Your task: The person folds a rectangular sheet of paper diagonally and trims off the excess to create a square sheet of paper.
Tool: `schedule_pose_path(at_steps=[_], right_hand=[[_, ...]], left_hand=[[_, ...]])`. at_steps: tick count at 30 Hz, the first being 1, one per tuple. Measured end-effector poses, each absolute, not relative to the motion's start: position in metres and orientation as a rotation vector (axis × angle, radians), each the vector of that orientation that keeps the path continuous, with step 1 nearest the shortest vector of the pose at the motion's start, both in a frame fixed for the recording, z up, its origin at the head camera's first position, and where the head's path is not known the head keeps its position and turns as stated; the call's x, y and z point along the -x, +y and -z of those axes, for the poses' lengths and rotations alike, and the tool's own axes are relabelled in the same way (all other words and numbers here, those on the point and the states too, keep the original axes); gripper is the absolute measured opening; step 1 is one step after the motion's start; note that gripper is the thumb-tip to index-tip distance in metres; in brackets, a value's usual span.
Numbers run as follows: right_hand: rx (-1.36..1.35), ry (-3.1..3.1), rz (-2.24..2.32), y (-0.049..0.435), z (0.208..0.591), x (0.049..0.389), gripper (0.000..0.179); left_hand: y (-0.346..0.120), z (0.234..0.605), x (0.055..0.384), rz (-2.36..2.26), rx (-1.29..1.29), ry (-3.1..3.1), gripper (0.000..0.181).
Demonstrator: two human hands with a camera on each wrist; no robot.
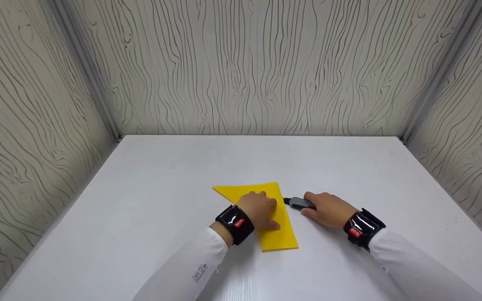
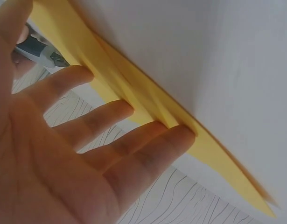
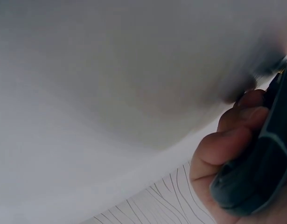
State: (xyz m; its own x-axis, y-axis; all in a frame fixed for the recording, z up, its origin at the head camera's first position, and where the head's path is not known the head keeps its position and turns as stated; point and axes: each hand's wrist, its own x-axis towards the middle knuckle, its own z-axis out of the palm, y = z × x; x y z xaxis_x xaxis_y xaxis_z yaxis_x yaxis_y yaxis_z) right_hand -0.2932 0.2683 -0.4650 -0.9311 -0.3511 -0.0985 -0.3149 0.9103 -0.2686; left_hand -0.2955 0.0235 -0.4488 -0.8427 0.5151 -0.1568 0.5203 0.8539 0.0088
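Note:
A yellow folded sheet (image 1: pixel 280 239) lies on the white table, one pointed corner reaching out to the left. My left hand (image 1: pixel 257 210) rests on it with fingers spread, and in the left wrist view the fingertips (image 2: pixel 180 135) press against the yellow surface. To the right, my right hand (image 1: pixel 329 210) grips a grey and black utility knife (image 1: pixel 301 203). The knife's tip end is at the sheet's right edge; whether the blade touches it I cannot tell. In the right wrist view the fingers curl round the dark knife handle (image 3: pixel 255 177).
The white tabletop (image 1: pixel 161 167) surrounds the sheet on all sides. Panels with a wood-grain line pattern stand behind it (image 1: pixel 241 75) and along the left and right sides, joined by grey corner posts.

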Motion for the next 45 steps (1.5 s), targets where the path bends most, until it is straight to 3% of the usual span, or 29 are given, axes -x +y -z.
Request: schedule_pose_path(at_steps=[35,42,45], right_hand=[[0.495,2.923,0.378,0.265,0.462,0.303,0.034],[0.506,2.924,0.36,0.265,0.464,0.303,0.032],[0.505,2.923,0.375,0.265,0.465,0.3,0.028]], left_hand=[[0.023,0.446,0.296,0.02,-0.795,2.878,0.062],[0.026,0.449,0.31,0.002,-0.759,2.883,0.052],[0.029,0.452,0.315,0.016,-0.748,2.895,0.057]])
